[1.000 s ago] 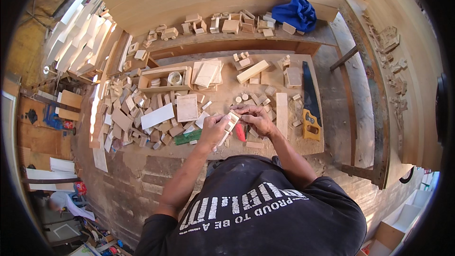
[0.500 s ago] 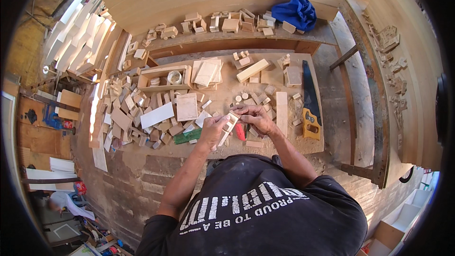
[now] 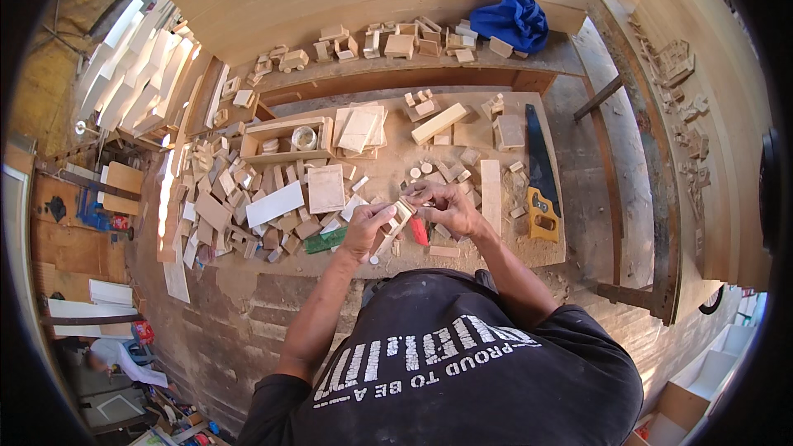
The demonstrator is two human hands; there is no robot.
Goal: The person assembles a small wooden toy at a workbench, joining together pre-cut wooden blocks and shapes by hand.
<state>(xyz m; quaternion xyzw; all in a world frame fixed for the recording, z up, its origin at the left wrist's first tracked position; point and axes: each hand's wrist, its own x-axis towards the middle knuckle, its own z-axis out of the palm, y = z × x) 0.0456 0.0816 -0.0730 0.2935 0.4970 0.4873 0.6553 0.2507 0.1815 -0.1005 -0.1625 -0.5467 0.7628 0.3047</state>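
Over the near edge of the workbench (image 3: pixel 529 252), my left hand (image 3: pixel 362 231) grips a small pale wooden toy piece (image 3: pixel 401 215) with an open, frame-like end. The fingers of my right hand (image 3: pixel 446 208) are bent and pinched together at the far right end of that same piece. Whether they also hold a smaller part is too small to make out. Just below my right fingers lies a red object (image 3: pixel 420 232) on the bench. A green piece (image 3: pixel 325 239) rests left of my left hand.
Loose wooden blocks (image 3: pixel 213 208) are heaped at the left, near an open wooden box (image 3: pixel 248 144) holding a round container (image 3: pixel 304 138). A handsaw (image 3: pixel 542 198) with a yellow handle lies at the right edge. Wooden toy vehicles (image 3: pixel 399 46) and a blue cloth (image 3: pixel 512 21) occupy the back shelf.
The wooden toy piece has turned slightly in my left hand, showing more of its open side. My right fingers have shifted a little at its end.
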